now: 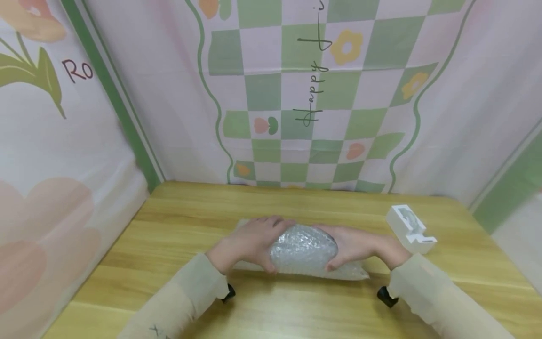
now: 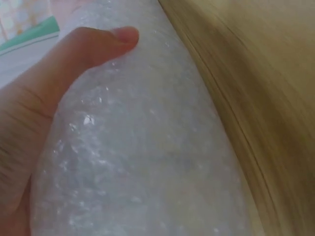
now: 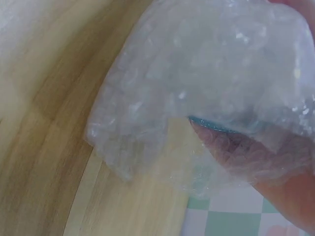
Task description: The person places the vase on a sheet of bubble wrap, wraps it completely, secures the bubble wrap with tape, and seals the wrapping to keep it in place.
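The left hand (image 1: 253,242) and right hand (image 1: 354,244) hold the bubble wrap (image 1: 302,252) in a curled grip, its long axis running left to right.

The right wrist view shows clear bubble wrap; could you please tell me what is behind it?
Through the thin edge of the bubble wrap, part of the bare right hand and brown wooden table show; whatever lies behind its cloudier part is hidden.

Bubble wrap (image 1: 302,248): clear-whitish. Tbl (image 1: 296,306): yel-brn woodgrain. Backdrop (image 1: 294,150): grn/wht checks. Box (image 1: 411,231): wht. Sleeves (image 1: 186,292): beige.
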Action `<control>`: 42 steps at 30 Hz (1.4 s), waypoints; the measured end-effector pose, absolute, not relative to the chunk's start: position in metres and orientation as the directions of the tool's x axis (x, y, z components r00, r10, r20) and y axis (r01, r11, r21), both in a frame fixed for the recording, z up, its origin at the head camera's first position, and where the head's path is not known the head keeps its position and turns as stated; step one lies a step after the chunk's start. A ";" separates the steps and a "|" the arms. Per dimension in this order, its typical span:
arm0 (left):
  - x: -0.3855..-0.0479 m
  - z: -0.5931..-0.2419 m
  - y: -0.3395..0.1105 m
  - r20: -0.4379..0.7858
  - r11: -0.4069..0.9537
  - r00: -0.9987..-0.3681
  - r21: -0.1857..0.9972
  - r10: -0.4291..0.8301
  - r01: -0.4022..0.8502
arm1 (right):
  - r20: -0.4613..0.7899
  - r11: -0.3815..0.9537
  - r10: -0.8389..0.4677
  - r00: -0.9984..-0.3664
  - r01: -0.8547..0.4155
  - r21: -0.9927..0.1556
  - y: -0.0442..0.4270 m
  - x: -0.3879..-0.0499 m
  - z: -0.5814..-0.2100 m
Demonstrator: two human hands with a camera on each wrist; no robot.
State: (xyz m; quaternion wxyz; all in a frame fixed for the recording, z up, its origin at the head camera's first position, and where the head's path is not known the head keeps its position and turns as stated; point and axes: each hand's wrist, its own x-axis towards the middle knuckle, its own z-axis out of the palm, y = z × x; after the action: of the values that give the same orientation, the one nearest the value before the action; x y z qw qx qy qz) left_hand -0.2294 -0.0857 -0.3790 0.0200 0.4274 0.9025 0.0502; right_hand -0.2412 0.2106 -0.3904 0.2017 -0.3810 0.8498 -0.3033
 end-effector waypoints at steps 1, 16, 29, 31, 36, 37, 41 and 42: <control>-0.230 -0.379 -0.086 0.002 0.627 -0.631 0.112 0.776 0.771 | -0.111 0.521 -0.774 -0.624 -0.525 -0.673 0.211 -0.242 -0.390; -0.239 -0.378 -0.087 -0.067 0.615 -0.617 0.219 0.784 0.758 | -0.194 0.485 -0.803 -0.564 -0.428 -0.763 0.215 -0.249 -0.385; -0.246 -0.377 -0.088 -0.091 0.630 -0.640 0.323 0.763 0.706 | 0.126 0.567 -0.715 -0.687 -0.676 -0.470 0.221 -0.226 -0.383; -0.246 -0.376 -0.088 -0.100 0.634 -0.644 0.344 0.758 0.693 | 0.198 0.593 -0.717 -0.668 -0.734 -0.330 0.220 -0.221 -0.382; -0.248 -0.376 -0.087 -0.096 0.627 -0.642 0.360 0.761 0.690 | 0.214 0.650 -0.714 -0.667 -0.745 -0.153 0.219 -0.211 -0.383; -0.248 -0.377 -0.087 -0.095 0.627 -0.642 0.365 0.761 0.688 | 0.201 0.660 -0.710 -0.675 -0.737 -0.143 0.219 -0.210 -0.384; -0.247 -0.376 -0.087 -0.095 0.624 -0.645 0.391 0.758 0.676 | 0.163 0.675 -0.701 -0.694 -0.720 -0.164 0.218 -0.205 -0.391; -0.247 -0.376 -0.087 -0.095 0.624 -0.645 0.394 0.758 0.675 | 0.160 0.673 -0.700 -0.696 -0.718 -0.179 0.218 -0.205 -0.393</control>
State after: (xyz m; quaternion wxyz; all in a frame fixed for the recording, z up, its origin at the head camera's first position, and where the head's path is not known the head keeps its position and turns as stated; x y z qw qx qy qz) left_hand -0.2475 -0.0872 -0.3764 0.1270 0.4016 0.8920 0.1639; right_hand -0.2046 0.2176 -0.3933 -0.0392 -0.3881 0.9137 -0.1144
